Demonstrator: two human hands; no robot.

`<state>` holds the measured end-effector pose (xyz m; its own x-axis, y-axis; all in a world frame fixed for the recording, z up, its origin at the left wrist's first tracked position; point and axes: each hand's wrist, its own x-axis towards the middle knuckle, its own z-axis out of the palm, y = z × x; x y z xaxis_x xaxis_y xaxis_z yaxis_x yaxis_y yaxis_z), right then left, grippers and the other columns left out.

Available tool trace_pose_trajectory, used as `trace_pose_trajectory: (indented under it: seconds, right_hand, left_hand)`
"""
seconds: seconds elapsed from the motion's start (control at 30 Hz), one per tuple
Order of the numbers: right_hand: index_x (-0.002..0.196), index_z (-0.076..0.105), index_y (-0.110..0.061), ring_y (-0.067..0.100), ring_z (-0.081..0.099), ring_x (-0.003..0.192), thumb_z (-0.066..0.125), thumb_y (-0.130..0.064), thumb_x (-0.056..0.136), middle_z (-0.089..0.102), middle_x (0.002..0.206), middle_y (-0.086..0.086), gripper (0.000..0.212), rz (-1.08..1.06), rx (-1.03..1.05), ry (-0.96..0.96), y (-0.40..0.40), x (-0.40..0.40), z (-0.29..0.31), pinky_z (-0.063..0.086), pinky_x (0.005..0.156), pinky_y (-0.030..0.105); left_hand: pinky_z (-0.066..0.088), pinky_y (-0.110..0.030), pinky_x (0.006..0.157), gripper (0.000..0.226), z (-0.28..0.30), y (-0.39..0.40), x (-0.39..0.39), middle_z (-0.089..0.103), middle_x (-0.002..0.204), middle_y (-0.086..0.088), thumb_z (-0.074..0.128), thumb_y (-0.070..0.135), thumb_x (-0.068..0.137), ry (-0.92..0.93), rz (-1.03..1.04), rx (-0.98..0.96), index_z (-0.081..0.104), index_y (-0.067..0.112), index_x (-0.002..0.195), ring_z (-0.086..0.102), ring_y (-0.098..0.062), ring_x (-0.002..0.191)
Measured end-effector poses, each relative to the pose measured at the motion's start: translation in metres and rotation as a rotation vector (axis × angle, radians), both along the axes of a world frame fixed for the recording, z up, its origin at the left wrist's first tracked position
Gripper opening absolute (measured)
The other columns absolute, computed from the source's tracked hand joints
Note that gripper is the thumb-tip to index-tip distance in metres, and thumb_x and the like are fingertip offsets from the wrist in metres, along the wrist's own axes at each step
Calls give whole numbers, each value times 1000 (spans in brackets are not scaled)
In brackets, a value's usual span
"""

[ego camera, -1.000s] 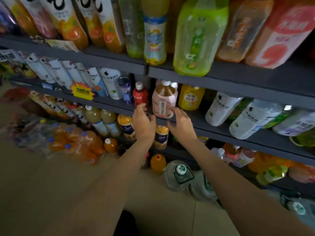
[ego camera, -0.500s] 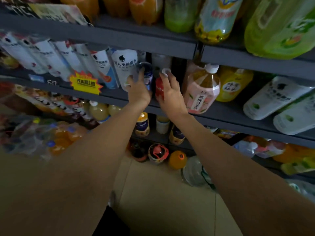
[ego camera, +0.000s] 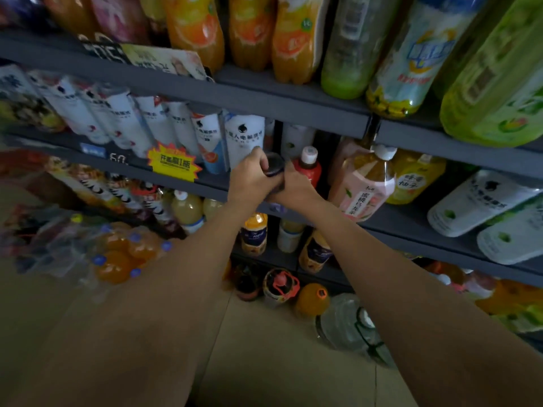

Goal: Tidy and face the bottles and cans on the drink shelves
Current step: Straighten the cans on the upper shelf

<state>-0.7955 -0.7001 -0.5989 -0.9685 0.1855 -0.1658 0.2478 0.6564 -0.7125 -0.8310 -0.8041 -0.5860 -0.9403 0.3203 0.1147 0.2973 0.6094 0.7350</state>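
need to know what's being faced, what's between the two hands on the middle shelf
In the head view a small dark can sits between the left hand and right hand, both gripping it, just left of the red bottle.

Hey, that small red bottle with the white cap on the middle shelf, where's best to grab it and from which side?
Grip the small red bottle with the white cap round its red shoulder below the cap, coming from the front: it stands upright, its lower body hidden behind the right hand.

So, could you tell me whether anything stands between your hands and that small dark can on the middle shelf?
Nothing visible: the left hand and right hand already grip the small dark can between them.
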Motion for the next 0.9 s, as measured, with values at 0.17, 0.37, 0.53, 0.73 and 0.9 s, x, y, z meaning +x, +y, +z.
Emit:
trace_pose_trajectory:
  seconds: [0.17, 0.37, 0.53, 0.73, 0.9]
  right_hand:
    - [94, 62, -18, 13, 59, 90, 74, -12, 78, 64, 92, 0, 21, 120, -283, -190, -15, 43, 122, 50, 78, 30]
    - [104, 58, -19, 6, 65, 92, 64, -8, 86, 67, 101, -5, 22, 323, -365, -359, -42, 72, 327, 51, 86, 29]
    - [97, 55, -21, 5, 64, 84, 61, -10, 88, 64, 95, -5, 15, 283, -269, -67, -99, 59, 475, 54, 75, 23]
    - [98, 61, -11, 19, 63, 87, 68, -19, 82, 67, 98, 9, 20, 48, -336, 403, -146, 18, 592, 51, 73, 29]
    - [69, 50, -13, 21, 58, 73, 78, -27, 74, 53, 69, 2, 32, -304, -175, 888, -161, -32, 669, 53, 72, 45]
  left_hand:
    - [33, -29, 57, 44, 115, -40, 8, 43, 59, 5, 81, 32, 67, -115, -333, -30, 39, 22, 61, 39, -8, 56]
    - [37, -20, 49, 33, 331, -68, 1, 42, 58, 6, 76, 32, 74, -263, -773, -240, 46, 19, 67, 42, 0, 47]
    - [34, -15, 45, 33, 494, -117, -16, 42, 49, 13, 75, 28, 75, 24, -859, -214, 45, 19, 64, 39, 1, 45]
    - [36, -17, 52, 31, 622, -163, -48, 51, 69, 7, 74, 40, 75, 212, -613, 249, 48, 23, 76, 46, -3, 59]
    - [48, -35, 84, 20, 662, -164, -78, 62, 102, -1, 63, 38, 86, 66, -536, 653, 49, 24, 93, 61, -16, 90]
